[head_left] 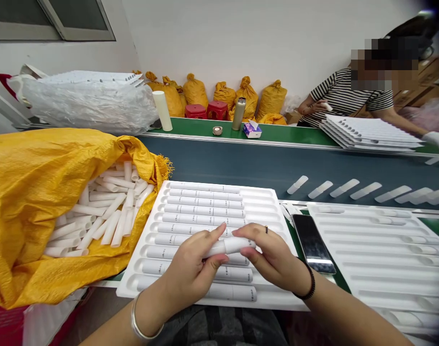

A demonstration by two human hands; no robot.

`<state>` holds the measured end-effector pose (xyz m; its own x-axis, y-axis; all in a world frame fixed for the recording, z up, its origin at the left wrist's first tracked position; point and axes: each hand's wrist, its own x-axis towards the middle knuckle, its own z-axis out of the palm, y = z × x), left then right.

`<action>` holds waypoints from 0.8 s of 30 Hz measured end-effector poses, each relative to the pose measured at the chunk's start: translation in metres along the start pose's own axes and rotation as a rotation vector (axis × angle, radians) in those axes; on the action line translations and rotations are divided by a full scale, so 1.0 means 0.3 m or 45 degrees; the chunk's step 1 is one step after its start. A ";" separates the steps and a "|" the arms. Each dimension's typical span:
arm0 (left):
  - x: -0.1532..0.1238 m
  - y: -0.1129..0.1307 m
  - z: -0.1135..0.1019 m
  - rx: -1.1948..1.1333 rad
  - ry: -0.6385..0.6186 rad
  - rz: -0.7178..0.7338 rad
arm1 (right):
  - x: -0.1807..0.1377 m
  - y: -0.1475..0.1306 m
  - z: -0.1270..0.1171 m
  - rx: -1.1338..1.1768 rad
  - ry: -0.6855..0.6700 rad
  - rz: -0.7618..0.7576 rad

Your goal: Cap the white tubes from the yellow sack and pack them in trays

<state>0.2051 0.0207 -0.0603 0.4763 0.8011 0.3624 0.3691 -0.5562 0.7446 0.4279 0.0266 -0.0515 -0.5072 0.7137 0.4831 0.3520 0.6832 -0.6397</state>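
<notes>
Both my hands grip one white tube (231, 246) over a white moulded tray (270, 202). My left hand (192, 269) is closed round the tube's left part, thumb and fingers pinching it. My right hand (272, 254) is closed on its right end, which looks like a cap. The tray's grooves hold several white printed tubes lying lengthwise. To my left an open yellow woven sack (32, 202) spills many short white tubes (104, 211).
A black phone (312, 244) lies right of the tray, beside empty white trays (385, 254). Several white tubes (365, 191) ride the dark conveyor belt. A person in a striped shirt (344, 98) handles stacked trays across it. Yellow sacks, red stools and a flask stand behind.
</notes>
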 end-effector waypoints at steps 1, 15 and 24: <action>-0.001 0.004 0.003 0.008 -0.022 0.002 | 0.001 -0.004 0.008 -0.013 -0.029 -0.008; -0.041 -0.505 -0.562 1.178 0.200 -1.031 | 0.069 0.653 -0.308 -1.039 -0.022 1.457; -0.084 -0.562 -0.575 1.003 0.212 -0.998 | 0.122 0.540 -0.355 -1.009 -0.300 1.380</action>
<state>-0.0069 0.1324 -0.0981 -0.1996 0.9778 0.0635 0.9495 0.1770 0.2590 0.5503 0.1799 -0.0739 0.2170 0.9552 -0.2011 0.9684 -0.2366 -0.0790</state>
